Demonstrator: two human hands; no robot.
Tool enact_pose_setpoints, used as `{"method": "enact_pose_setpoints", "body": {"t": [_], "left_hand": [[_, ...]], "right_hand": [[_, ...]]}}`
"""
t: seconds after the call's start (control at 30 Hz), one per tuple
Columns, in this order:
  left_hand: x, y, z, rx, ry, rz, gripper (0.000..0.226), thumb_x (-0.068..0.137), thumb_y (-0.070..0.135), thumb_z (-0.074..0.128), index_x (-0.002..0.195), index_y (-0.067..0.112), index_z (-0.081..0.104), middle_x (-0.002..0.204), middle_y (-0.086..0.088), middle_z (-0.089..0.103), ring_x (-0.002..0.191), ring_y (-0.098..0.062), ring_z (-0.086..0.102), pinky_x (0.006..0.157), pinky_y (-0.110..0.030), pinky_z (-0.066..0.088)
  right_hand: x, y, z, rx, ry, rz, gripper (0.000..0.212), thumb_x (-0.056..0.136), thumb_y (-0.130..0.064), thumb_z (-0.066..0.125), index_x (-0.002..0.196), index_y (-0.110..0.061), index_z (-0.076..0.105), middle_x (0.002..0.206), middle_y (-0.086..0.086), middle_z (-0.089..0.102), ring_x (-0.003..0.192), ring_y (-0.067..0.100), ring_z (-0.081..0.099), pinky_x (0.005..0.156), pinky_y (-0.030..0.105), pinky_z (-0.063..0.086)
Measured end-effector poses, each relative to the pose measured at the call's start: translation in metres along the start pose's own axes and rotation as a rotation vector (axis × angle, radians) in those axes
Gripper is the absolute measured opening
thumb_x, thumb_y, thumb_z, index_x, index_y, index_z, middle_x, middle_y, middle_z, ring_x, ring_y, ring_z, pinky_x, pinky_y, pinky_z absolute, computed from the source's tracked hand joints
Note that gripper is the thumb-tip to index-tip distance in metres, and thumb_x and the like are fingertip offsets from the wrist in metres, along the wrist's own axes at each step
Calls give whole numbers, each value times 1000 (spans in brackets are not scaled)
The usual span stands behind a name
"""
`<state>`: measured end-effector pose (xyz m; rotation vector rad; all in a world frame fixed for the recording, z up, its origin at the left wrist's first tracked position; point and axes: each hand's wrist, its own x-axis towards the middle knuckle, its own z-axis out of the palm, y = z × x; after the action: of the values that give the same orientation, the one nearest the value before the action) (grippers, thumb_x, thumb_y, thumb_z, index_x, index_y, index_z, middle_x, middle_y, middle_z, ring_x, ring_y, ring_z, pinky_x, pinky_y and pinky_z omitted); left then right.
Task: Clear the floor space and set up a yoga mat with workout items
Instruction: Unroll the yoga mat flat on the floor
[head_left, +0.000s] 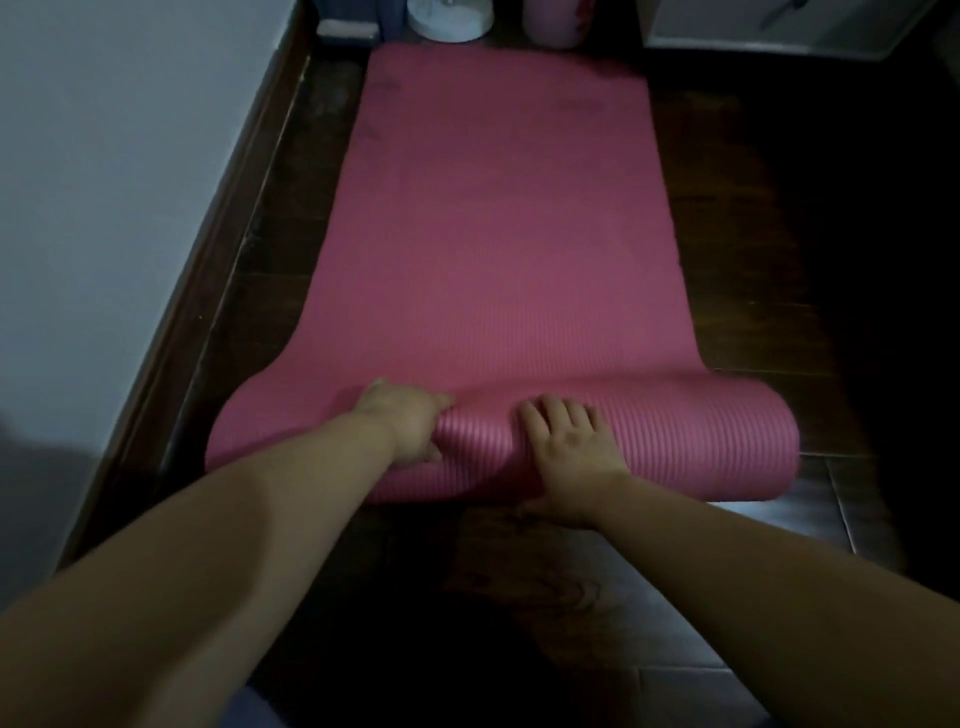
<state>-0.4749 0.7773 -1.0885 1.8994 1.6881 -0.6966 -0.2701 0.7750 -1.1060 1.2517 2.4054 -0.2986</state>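
Note:
A pink ribbed yoga mat (498, 234) lies partly unrolled on the dark wooden floor, stretching away from me. Its near end is still a thick roll (701, 441) lying across the floor in front of me. My left hand (410, 426) grips the roll left of its middle, fingers curled over the top and thumb on the near side. My right hand (569, 449) rests flat on the middle of the roll, fingers straight and spread, thumb down at the near edge.
A white wall (104, 182) with a dark baseboard (228, 249) runs close along the mat's left side. Beyond the far end stand a white round base (449, 21), a pink cylinder (556, 21) and white furniture (779, 26). Dark floor (779, 234) lies to the right.

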Motion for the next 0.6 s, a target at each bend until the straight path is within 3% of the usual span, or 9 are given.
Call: {"method": "enact_pose_setpoints", "body": {"t": [0.07,0.13,0.23,0.33,0.43,0.5,0.6], "left_hand": [[1,-4,-7,-70,-63,24,76,84,45,66,148,31,27,143,-3,47,130,-26,45,106,-34,34],[-1,-3,-2,-167,-77,13,79,85,42,65,150,32,20,147,-3,41,133,-27,40,110,-37,32],[-18,3,24,-169,117,-9,74,93,40,52,152,30,8,157,-6,20,143,-27,20,119,-44,13],[-38,8,45,-143,299,21,66,98,43,35,152,25,4,160,-4,5,147,-24,4,120,-44,0],[-46,13,55,-27,280,36,98,83,68,46,152,20,-4,159,-5,0,146,-28,-1,118,-50,-3],[-46,16,63,92,221,37,119,73,67,63,151,17,-11,158,-8,1,145,-33,2,117,-53,1],[-41,21,68,149,171,33,114,75,54,71,151,12,-3,151,-15,24,138,-33,25,118,-46,12]], "right_hand": [[3,-3,7,-47,-40,24,119,67,-57,75,150,-12,2,149,13,19,138,33,21,116,49,16],[12,-4,8,2,-72,38,108,71,-46,76,150,-14,9,147,13,29,136,33,29,115,48,23],[26,0,1,115,-142,38,82,76,-38,72,145,-22,30,137,10,50,124,33,48,105,39,40],[37,6,-15,170,-233,54,63,74,-35,72,131,-23,49,128,7,60,117,27,56,98,32,43],[43,9,-25,332,-452,74,53,70,-27,82,116,-14,61,110,6,67,95,19,62,80,25,47],[43,7,-25,390,-547,75,54,70,-24,83,117,-11,60,111,6,65,96,19,61,81,27,49],[36,3,-21,331,-514,71,88,68,-40,82,140,-13,40,140,10,49,125,27,48,103,34,41]]}}
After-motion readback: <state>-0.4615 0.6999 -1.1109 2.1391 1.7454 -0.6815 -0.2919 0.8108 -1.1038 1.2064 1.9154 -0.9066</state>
